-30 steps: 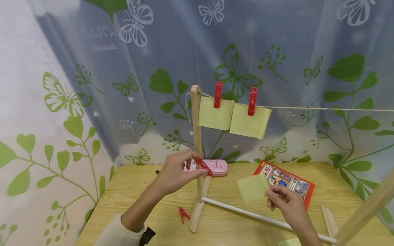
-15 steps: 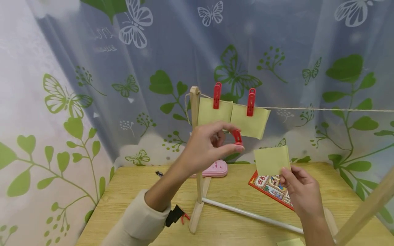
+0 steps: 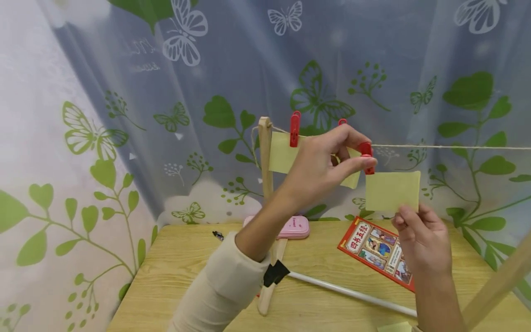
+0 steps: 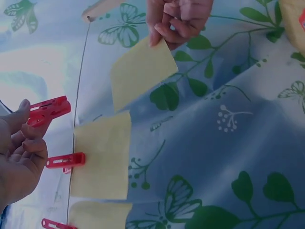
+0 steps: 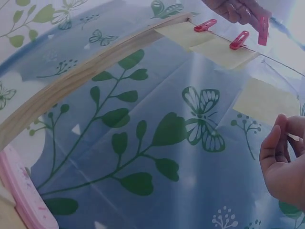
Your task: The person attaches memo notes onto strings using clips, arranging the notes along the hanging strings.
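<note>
My left hand (image 3: pixel 321 163) pinches a red clothespin (image 3: pixel 367 159) between thumb and fingers, close to the string (image 3: pixel 448 147). Below and to the right, my right hand (image 3: pixel 427 240) pinches a yellow sticky note (image 3: pixel 392 191) at its lower right corner, the note's top edge just under the string. Two other yellow notes hang on the string from red clothespins; the left clothespin (image 3: pixel 295 129) shows whole in the head view, while my left hand covers much of the second note. In the left wrist view that second note (image 4: pixel 102 157) and its clothespin (image 4: pixel 66 161) show plainly.
A wooden post (image 3: pixel 264 152) holds the string's left end; a white rod (image 3: pixel 344 291) runs low between the stand's feet. On the wooden table (image 3: pixel 186 267) lie a pink case (image 3: pixel 296 227), a red-bordered book (image 3: pixel 375 249), a pen (image 3: pixel 217 235) and another yellow note (image 3: pixel 394 327).
My left hand has risen and moved right with the clothespin, from beside the post to the string. My right hand has lifted the yellow note up and right, from over the book to below the string.
</note>
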`<state>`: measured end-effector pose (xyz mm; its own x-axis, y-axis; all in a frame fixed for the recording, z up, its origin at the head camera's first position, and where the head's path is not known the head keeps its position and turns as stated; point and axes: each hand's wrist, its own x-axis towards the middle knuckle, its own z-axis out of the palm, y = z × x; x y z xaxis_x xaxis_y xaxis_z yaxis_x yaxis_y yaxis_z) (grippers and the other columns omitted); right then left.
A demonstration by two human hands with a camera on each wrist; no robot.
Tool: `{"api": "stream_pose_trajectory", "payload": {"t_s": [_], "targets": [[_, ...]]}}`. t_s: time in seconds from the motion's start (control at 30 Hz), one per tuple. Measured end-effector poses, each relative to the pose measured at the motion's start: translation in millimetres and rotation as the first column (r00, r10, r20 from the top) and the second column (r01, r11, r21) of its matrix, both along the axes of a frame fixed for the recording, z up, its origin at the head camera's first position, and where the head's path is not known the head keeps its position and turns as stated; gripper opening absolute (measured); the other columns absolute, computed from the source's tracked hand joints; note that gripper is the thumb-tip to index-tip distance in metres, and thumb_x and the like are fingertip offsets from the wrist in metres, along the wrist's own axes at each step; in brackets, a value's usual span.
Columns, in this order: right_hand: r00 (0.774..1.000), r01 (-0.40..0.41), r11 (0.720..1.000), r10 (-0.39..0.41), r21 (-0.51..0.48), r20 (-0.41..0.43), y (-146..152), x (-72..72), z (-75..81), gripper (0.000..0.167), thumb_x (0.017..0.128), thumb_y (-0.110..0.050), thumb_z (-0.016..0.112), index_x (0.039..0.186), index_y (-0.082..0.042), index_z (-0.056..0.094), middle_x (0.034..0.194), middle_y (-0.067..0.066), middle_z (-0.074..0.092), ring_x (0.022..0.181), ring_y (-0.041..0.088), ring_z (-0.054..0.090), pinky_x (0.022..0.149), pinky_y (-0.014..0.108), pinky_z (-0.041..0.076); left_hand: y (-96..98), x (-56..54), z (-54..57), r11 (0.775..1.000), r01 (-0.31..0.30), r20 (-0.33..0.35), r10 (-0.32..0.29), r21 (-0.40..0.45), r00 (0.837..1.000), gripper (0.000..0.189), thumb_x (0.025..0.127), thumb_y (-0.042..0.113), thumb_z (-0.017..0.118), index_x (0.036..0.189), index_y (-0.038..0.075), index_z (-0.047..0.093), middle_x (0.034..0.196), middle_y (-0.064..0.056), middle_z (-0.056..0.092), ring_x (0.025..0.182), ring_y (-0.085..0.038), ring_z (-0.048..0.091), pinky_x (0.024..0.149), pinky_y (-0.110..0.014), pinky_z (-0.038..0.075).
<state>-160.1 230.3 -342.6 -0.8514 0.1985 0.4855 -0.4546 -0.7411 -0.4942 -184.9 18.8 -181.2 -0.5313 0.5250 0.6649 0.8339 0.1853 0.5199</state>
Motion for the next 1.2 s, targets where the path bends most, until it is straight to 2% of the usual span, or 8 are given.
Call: {"api": "stream_pose_trajectory", "payload": {"t_s": [0.13, 0.37, 0.5, 0.57, 0.63, 0.83, 1.07, 1.2], "targets": [[1.0, 0.011, 1.0, -0.01, -0.009, 0.02, -1, -2.9, 10.6, 0.025, 0.095, 0.012, 0.039, 0.103, 0.007, 0.063, 0.088, 0.01, 0.061, 0.071, 0.017, 0.058, 0.068, 0.026, 0.049, 9.2, -1.4, 10.1, 1.0, -0.003, -0.032, 0.004, 0.016, 0.999, 0.019, 0.086, 0.015, 0.069, 0.101, 0.005, 0.065, 0.075, -0.002, 0.065, 0.057, -0.008, 0.047, 0.055, -0.017, 0.036], [0.999, -0.023, 0.999, 0.021, -0.033, -0.039, 0, -8.1, 18.4, 0.027, 0.096, 0.012, 0.036, 0.098, 0.008, 0.063, 0.085, 0.012, 0.064, 0.071, 0.019, 0.06, 0.069, 0.027, 0.048, 22.9, -3.4, 20.2, 0.999, 0.044, -0.074, -0.042, 0.021, 0.996, 0.009, 0.086, 0.012, 0.068, 0.091, 0.004, 0.067, 0.083, -0.004, 0.071, 0.05, -0.008, 0.044, 0.052, -0.017, 0.036], [0.996, -0.067, 0.995, 0.062, -0.075, -0.068, -1, -10.8, 21.3, 0.028, 0.095, 0.013, 0.036, 0.095, 0.008, 0.064, 0.085, 0.014, 0.067, 0.071, 0.021, 0.061, 0.069, 0.028, 0.048, 26.5, -4.1, 23.7, 0.999, 0.001, -0.094, 0.002, 0.036, 0.996, 0.008, 0.087, 0.014, 0.068, 0.09, 0.006, 0.068, 0.082, -0.002, 0.072, 0.051, -0.008, 0.044, 0.051, -0.017, 0.036], [0.991, -0.1, 0.991, 0.092, -0.088, -0.092, -3, -11.9, 23.7, 0.03, 0.095, 0.013, 0.035, 0.095, 0.008, 0.064, 0.085, 0.015, 0.067, 0.072, 0.022, 0.061, 0.069, 0.029, 0.048, 27.7, -4.6, 25.8, 0.999, -0.041, -0.086, 0.044, 0.035, 0.995, 0.009, 0.088, 0.016, 0.067, 0.091, 0.007, 0.068, 0.082, -0.001, 0.072, 0.052, -0.007, 0.045, 0.052, -0.016, 0.036], [0.995, -0.069, 0.996, 0.064, -0.058, -0.082, -7, -12.6, 27.1, 0.029, 0.096, 0.011, 0.037, 0.094, 0.005, 0.065, 0.084, 0.012, 0.067, 0.071, 0.02, 0.061, 0.069, 0.027, 0.048, 29.3, -5.0, 27.2, 0.996, -0.084, -0.076, 0.086, 0.024, 0.993, 0.01, 0.089, 0.018, 0.066, 0.092, 0.008, 0.068, 0.082, 0.001, 0.072, 0.052, -0.007, 0.046, 0.053, -0.015, 0.037], [0.994, -0.068, 0.996, 0.063, -0.05, -0.087, -12, -14.8, 33.0, 0.027, 0.096, 0.011, 0.037, 0.095, 0.007, 0.064, 0.087, 0.012, 0.063, 0.073, 0.019, 0.06, 0.068, 0.027, 0.048, 35.4, -4.8, 27.3, 0.989, -0.149, -0.011, 0.149, 0.01, 0.989, 0.011, 0.089, 0.02, 0.066, 0.092, 0.009, 0.067, 0.08, 0.001, 0.07, 0.054, -0.006, 0.048, 0.053, -0.015, 0.038], [0.998, -0.058, 0.991, 0.054, -0.118, -0.043, -11, -13.1, 31.7, 0.023, 0.094, 0.012, 0.04, 0.093, 0.008, 0.062, 0.087, 0.013, 0.062, 0.07, 0.021, 0.058, 0.066, 0.028, 0.048, 45.0, -3.9, 25.0, 0.983, -0.173, 0.061, 0.177, -0.065, 0.982, 0.011, 0.091, 0.022, 0.064, 0.094, 0.011, 0.066, 0.08, 0.003, 0.069, 0.057, -0.004, 0.051, 0.056, -0.013, 0.04], [0.999, -0.036, 0.994, 0.033, -0.099, -0.034, -13, -13.4, 31.9, 0.021, 0.094, 0.012, 0.042, 0.096, 0.009, 0.063, 0.088, 0.012, 0.06, 0.07, 0.019, 0.057, 0.066, 0.027, 0.046, 48.2, -3.7, 22.9, 0.979, -0.185, 0.083, 0.192, -0.081, 0.978, 0.01, 0.09, 0.02, 0.065, 0.095, 0.011, 0.066, 0.084, 0.003, 0.07, 0.059, -0.003, 0.054, 0.057, -0.012, 0.041]]}}
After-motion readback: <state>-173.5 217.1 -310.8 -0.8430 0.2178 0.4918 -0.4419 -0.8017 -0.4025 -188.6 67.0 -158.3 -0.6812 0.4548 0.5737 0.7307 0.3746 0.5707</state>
